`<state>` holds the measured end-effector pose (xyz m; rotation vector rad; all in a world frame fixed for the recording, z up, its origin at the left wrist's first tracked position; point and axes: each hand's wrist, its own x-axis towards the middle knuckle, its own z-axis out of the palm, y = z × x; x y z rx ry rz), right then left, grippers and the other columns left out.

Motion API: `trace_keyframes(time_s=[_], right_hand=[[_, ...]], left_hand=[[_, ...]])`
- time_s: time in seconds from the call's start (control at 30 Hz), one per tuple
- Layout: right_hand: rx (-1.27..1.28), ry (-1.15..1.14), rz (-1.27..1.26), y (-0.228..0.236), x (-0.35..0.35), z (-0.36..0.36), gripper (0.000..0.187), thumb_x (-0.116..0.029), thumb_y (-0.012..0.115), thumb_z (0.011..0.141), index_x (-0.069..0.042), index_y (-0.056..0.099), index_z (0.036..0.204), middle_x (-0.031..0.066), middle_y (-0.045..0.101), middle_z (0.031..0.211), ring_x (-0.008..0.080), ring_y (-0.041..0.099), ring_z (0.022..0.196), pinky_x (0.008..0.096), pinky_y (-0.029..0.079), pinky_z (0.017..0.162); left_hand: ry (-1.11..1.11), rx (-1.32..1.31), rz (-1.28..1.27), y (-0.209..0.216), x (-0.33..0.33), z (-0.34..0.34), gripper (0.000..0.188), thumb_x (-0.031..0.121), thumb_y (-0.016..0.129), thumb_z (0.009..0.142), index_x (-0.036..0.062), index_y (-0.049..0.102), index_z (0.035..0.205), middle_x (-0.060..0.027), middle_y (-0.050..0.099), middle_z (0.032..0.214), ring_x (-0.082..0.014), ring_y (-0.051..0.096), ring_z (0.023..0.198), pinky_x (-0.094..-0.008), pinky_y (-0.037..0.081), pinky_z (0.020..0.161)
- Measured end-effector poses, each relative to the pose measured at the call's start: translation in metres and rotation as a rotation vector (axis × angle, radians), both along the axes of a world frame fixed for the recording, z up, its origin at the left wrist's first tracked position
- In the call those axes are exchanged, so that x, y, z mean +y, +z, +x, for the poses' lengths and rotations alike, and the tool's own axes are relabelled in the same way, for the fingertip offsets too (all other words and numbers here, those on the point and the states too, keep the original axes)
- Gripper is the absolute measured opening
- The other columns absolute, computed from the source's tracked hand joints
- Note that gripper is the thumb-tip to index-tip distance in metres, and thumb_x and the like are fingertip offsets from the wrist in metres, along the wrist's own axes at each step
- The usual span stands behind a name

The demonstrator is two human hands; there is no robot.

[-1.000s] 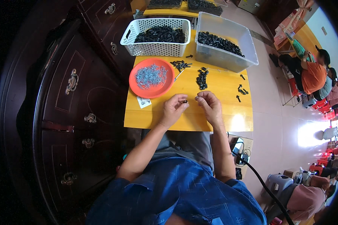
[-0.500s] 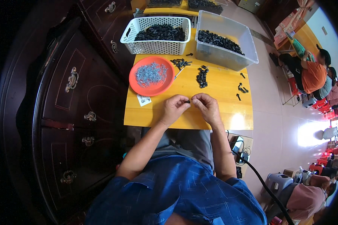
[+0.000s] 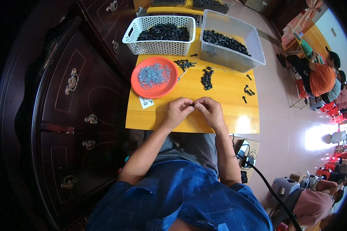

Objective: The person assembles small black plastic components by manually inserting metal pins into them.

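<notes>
My left hand (image 3: 178,112) and my right hand (image 3: 211,111) meet above the near part of the yellow table. Between the fingertips of the left is a small black plastic part (image 3: 191,104), mostly hidden. The right thumb and fingertips pinch at its other end; what exactly they hold I cannot make out. Beyond the hands lie a pile of short black plastic pieces (image 3: 206,79) and a pile of longer black stemmed parts (image 3: 185,64). An orange-red plate (image 3: 135,81) with many small shiny metal pieces (image 3: 154,76) stands to the left.
At the table's back are a white perforated basket (image 3: 158,49) and a clear plastic bin (image 3: 227,59), both with black parts. A slim pen-like tool (image 3: 183,74) and a white card (image 3: 146,102) lie near the plate. Several loose black parts (image 3: 249,92) lie right. Dark cabinets (image 3: 85,96) border the left.
The right fingertips have come closer to the left ones, so less of the black part shows. The whole view has shifted slightly; the things on the table stay in place.
</notes>
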<state>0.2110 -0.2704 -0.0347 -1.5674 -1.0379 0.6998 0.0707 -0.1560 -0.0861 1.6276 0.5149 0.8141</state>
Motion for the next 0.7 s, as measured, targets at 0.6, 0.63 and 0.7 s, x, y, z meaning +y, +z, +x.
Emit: trace_keyframes(time_s=[0.6, 0.63, 0.7], right_hand=[[0.212, 0.104, -0.097, -0.019, 0.012, 0.016, 0.014, -0.017, 0.074, 0.096, -0.004, 0.068, 0.097, -0.0048, 0.063, 0.084, 0.0050, 0.057, 0.078, 0.0223, 0.047, 0.071], [0.210, 0.105, -0.096, -0.020, 0.014, 0.020, 0.014, -0.017, 0.074, 0.096, -0.004, 0.068, 0.097, -0.0048, 0.063, 0.084, 0.0050, 0.057, 0.078, 0.0223, 0.047, 0.071], [0.230, -0.028, -0.012, -0.020, 0.021, 0.031, 0.018, -0.020, 0.076, 0.094, -0.003, 0.069, 0.097, -0.0016, 0.067, 0.083, 0.0081, 0.059, 0.077, 0.0247, 0.049, 0.072]], left_hand=[[-0.072, -0.107, -0.132, -0.002, 0.005, -0.001, 0.013, -0.003, 0.071, 0.089, 0.0016, 0.068, 0.101, 0.0017, 0.069, 0.085, -0.0040, 0.064, 0.073, -0.0216, 0.054, 0.067], [-0.071, -0.109, -0.131, -0.002, 0.006, -0.001, 0.013, -0.003, 0.071, 0.089, 0.0016, 0.068, 0.101, 0.0017, 0.069, 0.085, -0.0040, 0.064, 0.073, -0.0216, 0.054, 0.067], [-0.098, -0.091, -0.177, -0.001, 0.005, -0.003, 0.013, -0.002, 0.072, 0.090, 0.0016, 0.067, 0.102, 0.0034, 0.067, 0.083, -0.0021, 0.061, 0.072, -0.0206, 0.052, 0.066]])
